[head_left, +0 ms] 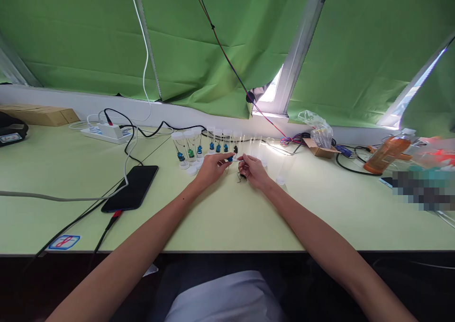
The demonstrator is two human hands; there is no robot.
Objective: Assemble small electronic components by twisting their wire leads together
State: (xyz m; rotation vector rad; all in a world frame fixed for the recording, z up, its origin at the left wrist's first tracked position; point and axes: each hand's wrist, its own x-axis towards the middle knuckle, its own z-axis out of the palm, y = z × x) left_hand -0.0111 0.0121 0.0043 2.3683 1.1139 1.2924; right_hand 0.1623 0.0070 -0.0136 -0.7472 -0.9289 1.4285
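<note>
Between the thumb and index finger of my left hand is a small blue part with a thin wire-like leg pointing down. My right hand is close beside it, fingers curled in a pinch; what they hold, if anything, is too small to make out. Under those fingers is a small black piece with thin bent ends; whether it is held or lies on the table I cannot tell. Just beyond both hands stand several clear tubes containing small blue, green or black parts. A white cap lies near my left hand.
Another clear tube with a white end is right of my right hand. A black phone and cables lie left, before a white power strip. At the right are a small cardboard box and an orange drink bottle.
</note>
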